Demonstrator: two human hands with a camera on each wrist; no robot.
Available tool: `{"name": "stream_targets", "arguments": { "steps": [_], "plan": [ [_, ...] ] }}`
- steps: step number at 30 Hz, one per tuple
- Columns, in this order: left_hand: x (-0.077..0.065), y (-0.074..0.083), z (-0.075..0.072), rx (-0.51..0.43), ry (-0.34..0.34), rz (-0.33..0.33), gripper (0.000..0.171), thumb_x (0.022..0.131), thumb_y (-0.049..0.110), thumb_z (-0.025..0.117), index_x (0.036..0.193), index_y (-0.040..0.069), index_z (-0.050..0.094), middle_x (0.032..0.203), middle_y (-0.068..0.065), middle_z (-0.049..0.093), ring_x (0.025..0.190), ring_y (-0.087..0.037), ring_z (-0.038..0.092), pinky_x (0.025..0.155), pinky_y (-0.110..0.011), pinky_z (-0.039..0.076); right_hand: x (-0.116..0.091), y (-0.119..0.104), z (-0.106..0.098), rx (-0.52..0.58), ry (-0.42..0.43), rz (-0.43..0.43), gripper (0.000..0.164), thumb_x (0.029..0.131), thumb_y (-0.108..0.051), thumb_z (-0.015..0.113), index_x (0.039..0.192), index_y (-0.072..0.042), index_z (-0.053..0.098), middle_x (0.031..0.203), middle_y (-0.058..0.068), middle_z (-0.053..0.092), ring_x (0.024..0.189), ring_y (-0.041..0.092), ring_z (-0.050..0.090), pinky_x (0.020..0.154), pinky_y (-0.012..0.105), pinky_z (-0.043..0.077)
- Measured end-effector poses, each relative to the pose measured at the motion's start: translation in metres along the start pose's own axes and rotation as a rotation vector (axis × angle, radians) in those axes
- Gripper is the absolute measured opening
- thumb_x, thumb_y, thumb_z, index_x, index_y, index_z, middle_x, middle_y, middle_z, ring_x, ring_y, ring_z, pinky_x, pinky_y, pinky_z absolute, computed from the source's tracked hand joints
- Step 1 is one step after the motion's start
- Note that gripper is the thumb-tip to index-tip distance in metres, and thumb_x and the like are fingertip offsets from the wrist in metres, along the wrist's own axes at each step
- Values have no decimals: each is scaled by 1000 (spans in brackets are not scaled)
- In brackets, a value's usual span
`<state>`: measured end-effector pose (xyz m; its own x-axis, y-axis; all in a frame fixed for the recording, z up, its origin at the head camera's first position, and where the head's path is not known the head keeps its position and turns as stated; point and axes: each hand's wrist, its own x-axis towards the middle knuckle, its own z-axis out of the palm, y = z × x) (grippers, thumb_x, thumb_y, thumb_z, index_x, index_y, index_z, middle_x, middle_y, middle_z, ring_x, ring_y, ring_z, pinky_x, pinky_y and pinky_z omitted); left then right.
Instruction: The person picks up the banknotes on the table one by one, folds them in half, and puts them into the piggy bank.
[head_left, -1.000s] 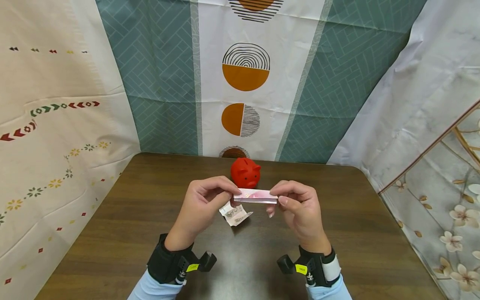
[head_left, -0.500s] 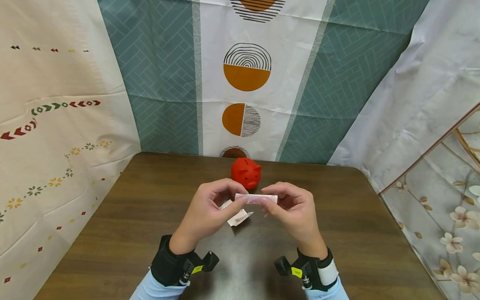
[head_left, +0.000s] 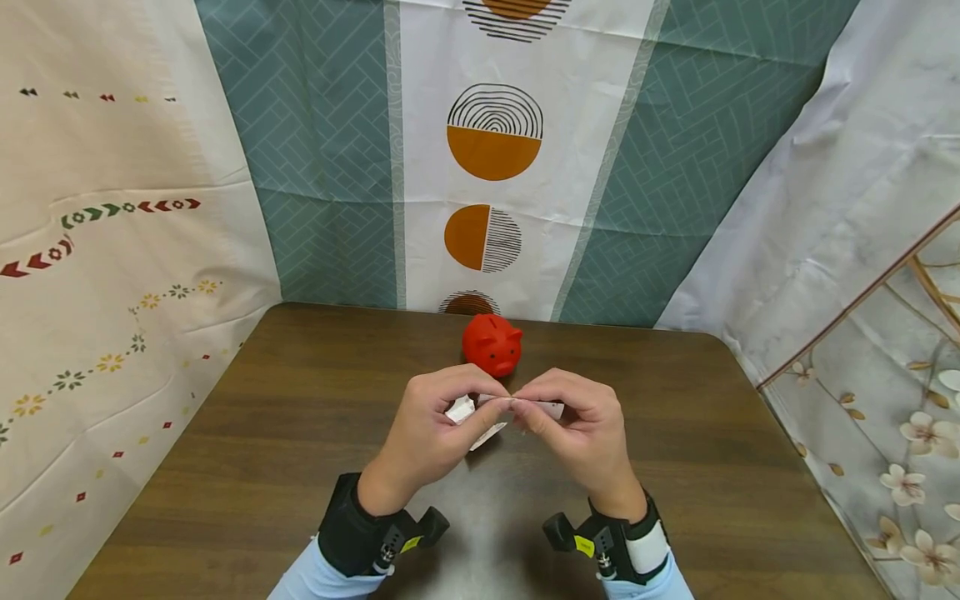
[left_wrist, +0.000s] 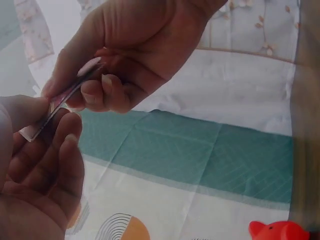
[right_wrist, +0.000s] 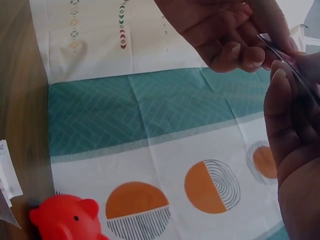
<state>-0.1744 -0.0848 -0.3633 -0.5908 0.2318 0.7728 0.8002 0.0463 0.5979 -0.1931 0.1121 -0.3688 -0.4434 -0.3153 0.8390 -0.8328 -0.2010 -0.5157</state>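
Between both hands is a folded pinkish strip, seemingly a banknote (head_left: 553, 409), held above the table. My left hand (head_left: 431, 429) pinches it between thumb and fingers. My right hand (head_left: 588, 425) does the same, and the two thumbs meet at its middle. In the left wrist view the folded banknote (left_wrist: 62, 102) shows edge-on, with much of it covered by fingers. A creased, pale paper note (head_left: 461, 409) lies on the table behind the hands, partly hidden by them. Beyond it stands a red piggy bank (head_left: 492, 343) with a slot on top.
The brown wooden table (head_left: 262, 433) ends at a patterned cloth backdrop (head_left: 330, 167). A cream cloth (head_left: 112, 333) hangs on the left side, and a white floral cloth (head_left: 862, 400) on the right. The piggy bank sits near the table's back edge.
Both hands have moved inward from the ends of the folded banknote, and their thumbs now meet at its middle. Less of it shows. The piggy bank and the note on the table stay put.
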Motion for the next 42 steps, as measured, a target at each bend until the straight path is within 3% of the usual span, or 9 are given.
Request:
{"name": "stream_targets", "arguments": {
  "steps": [5, 13, 18, 24, 32, 35, 38, 42],
  "plan": [
    [1, 0, 3, -15, 14, 31, 10, 88, 0, 76, 93, 9, 77, 85, -5, 76, 78, -12, 71, 71, -29, 61, 0, -3, -1, -41, 11, -18, 16, 85, 11, 75, 98, 2, 75, 80, 13, 69, 70, 17, 65, 60, 24, 57],
    [1, 2, -2, -80, 42, -35, 11, 87, -4, 77, 93, 6, 78, 86, -10, 76, 78, -15, 71, 72, -28, 61, 1, -6, -10, -12, 64, 12, 13, 84, 9, 76, 95, 2, 75, 79, 11, 69, 66, 15, 63, 53, 23, 52],
    [1, 2, -7, -118, 28, -36, 13, 85, -7, 77, 92, 4, 77, 86, -13, 76, 76, -23, 71, 71, -29, 62, 1, -7, -13, -13, 45, 11, 11, 85, 9, 76, 93, 2, 75, 76, 11, 67, 65, 15, 61, 53, 23, 52],
    [2, 2, -10, -114, 10, -44, 15, 86, -7, 76, 94, 5, 77, 87, -11, 76, 76, -21, 69, 67, -28, 60, 0, -7, -17, -4, 65, 48, 14, 84, 10, 76, 96, 2, 76, 81, 11, 70, 65, 16, 63, 55, 23, 54],
    [5, 2, -15, -109, 5, 23, 17, 80, -9, 80, 94, 1, 78, 84, -10, 75, 76, -15, 69, 69, -27, 60, 0, -6, -23, 8, 30, -17, 13, 85, 8, 76, 96, 2, 77, 80, 12, 70, 68, 16, 62, 52, 24, 49],
    [6, 0, -14, -96, 29, 53, 18, 80, -8, 81, 95, 0, 78, 75, -7, 71, 67, -11, 64, 60, -24, 56, 2, -8, -21, 49, 22, 54, 11, 91, 9, 69, 99, 3, 73, 79, 11, 70, 64, 17, 64, 52, 25, 53],
    [5, 0, -14, -69, 59, 62, 21, 79, -9, 81, 97, 0, 78, 72, -6, 69, 63, -9, 61, 56, -23, 53, 2, -11, -17, 125, 15, 193, 13, 96, 10, 60, 103, 4, 69, 77, 10, 70, 60, 18, 67, 51, 31, 58],
    [4, 3, -15, -107, 36, -35, 24, 81, -10, 80, 101, 2, 76, 87, -10, 74, 76, -14, 65, 69, -26, 60, 1, -12, -14, 152, 58, 292, 20, 92, 15, 62, 105, 2, 69, 82, 6, 71, 62, 19, 68, 55, 32, 60]
  ]
}}
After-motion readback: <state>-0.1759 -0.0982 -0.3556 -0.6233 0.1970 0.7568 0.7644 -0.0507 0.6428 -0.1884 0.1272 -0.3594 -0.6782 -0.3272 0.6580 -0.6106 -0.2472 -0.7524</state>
